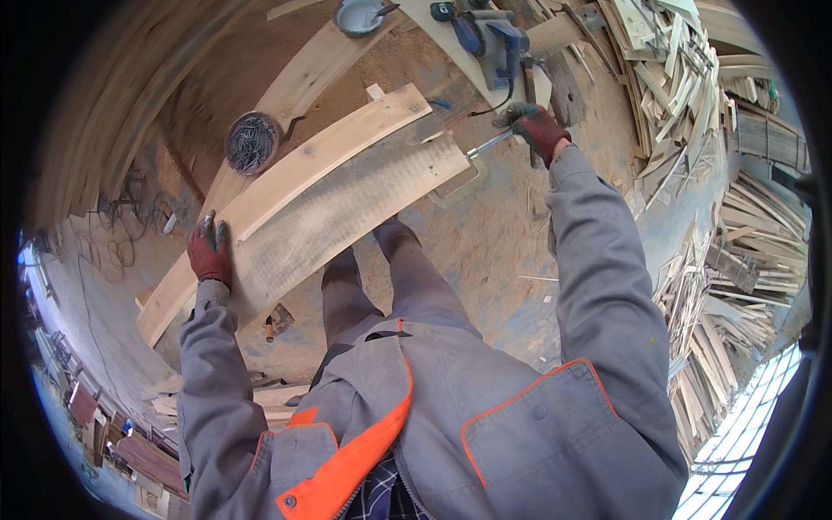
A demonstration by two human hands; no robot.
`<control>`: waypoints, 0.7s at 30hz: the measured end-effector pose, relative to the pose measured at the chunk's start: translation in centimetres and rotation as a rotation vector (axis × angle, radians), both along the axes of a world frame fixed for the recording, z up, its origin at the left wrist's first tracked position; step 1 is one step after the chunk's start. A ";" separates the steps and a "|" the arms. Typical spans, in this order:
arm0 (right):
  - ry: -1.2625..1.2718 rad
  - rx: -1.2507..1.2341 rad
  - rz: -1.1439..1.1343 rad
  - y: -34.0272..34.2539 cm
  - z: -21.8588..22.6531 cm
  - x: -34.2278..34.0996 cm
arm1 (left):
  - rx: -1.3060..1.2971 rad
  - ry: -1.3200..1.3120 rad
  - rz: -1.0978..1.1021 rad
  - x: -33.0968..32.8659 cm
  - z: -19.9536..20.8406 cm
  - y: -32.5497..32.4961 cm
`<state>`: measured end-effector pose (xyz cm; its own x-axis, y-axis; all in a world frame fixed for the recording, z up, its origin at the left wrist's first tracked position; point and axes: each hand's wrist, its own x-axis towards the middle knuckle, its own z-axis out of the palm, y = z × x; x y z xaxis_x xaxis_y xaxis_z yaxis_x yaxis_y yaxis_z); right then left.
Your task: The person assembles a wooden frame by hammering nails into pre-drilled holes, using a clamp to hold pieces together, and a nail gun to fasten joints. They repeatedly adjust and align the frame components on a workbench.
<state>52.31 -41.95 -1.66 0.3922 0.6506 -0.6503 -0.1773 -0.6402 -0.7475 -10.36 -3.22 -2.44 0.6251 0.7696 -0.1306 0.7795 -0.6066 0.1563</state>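
My left hand (210, 250), in a dark red glove, rests on the near end of a grey weathered board (347, 208). That board lies across a paler long plank (303, 165) on the sawdust-covered ground. My right hand (539, 130), gloved the same, grips the metal handle of a hammer (485, 145). The hammer's head is at the far end of the grey board. My legs stand just behind the board.
A round tin of nails (251, 142) sits by the planks at left. A blue power saw (490, 39) and a round grey dish (360, 16) lie further off. Heaps of scrap wood strips (693, 113) fill the right side; curved boards line the left.
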 end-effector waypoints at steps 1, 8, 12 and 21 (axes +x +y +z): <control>-0.165 0.018 0.110 0.2 0.5 0.0 | -0.023 0.006 0.013 0.1 0.0 0.0; -0.588 -0.262 0.277 -5.1 4.5 -4.4 | -0.018 0.006 0.023 0.2 0.4 0.0; -0.309 -0.448 -0.026 -6.1 1.6 -6.7 | 0.015 -0.028 -0.005 0.3 0.4 -0.2; -0.011 -0.371 -0.856 -0.1 -3.6 -10.2 | -0.015 -0.013 0.004 0.7 0.7 -0.2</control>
